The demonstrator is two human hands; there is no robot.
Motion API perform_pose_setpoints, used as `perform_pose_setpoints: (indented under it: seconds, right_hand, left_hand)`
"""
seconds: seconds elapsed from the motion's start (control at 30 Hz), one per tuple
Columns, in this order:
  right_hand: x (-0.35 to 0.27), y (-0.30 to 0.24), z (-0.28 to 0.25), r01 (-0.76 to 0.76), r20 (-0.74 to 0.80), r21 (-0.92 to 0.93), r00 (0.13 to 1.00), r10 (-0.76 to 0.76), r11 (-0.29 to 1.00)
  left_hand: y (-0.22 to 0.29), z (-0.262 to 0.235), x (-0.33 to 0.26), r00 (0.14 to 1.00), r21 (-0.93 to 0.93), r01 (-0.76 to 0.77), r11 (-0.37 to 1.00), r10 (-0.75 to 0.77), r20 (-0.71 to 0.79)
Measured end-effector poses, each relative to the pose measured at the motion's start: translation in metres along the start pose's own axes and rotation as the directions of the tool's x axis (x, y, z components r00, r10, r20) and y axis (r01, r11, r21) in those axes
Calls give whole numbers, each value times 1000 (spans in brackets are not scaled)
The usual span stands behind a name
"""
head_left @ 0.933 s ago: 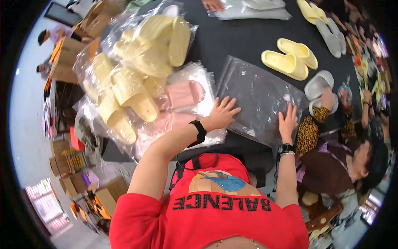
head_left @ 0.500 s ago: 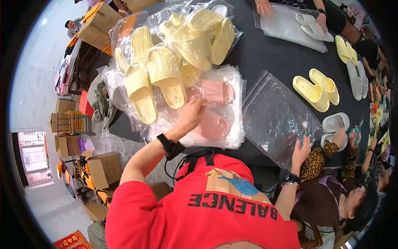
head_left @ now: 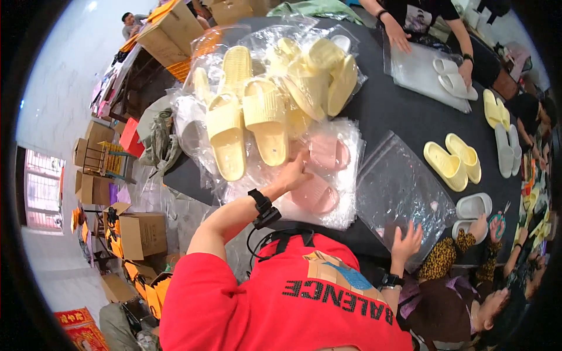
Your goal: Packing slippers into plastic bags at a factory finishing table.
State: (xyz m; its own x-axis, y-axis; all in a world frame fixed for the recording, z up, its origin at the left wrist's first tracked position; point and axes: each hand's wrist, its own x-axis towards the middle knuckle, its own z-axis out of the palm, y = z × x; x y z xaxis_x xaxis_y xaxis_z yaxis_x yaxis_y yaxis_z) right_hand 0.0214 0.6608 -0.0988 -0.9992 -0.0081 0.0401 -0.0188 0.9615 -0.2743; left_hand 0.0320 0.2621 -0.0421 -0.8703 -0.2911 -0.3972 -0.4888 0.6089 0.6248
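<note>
My left hand (head_left: 294,174) reaches across a stack of clear plastic bags (head_left: 346,205), its fingers apart at the left side of a pair of pink slippers (head_left: 319,193). The pink pair lies on or inside the top bag; I cannot tell which. Bagged yellow slippers (head_left: 266,120) are heaped just beyond that hand. To the right, a single clear bag (head_left: 389,181) lies flat on the black tabletop. My right hand (head_left: 405,243) is at this bag's near edge, palm up with spread fingers, and nothing shows in its grip.
Loose yellow slippers (head_left: 451,164) and grey slippers (head_left: 473,206) lie farther right. A co-worker's hand (head_left: 496,227) with scissors is beside the grey pair. Across the table another person handles white slippers (head_left: 453,82) over bags. Cardboard boxes (head_left: 143,234) stand on the left floor.
The whole view has shifted, so the table sits lower and farther right. My right hand has moved left along the bag's near edge and its fingers are spread wider. My left hand stays by the pink slippers.
</note>
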Motion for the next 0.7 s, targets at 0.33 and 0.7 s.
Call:
perform_pose_setpoints:
  seconds: [0.33,0.7]
  right_hand:
    - [-18,55,-4,-316,54,39,948,314,948]
    - [-34,60,-4,-453,87,-33,887,454,891]
  left_hand:
    - [-16,-34,33,991,-768,-107,632,131,-30]
    - [-15,-113,84,988,-828,-153,540,88,-125]
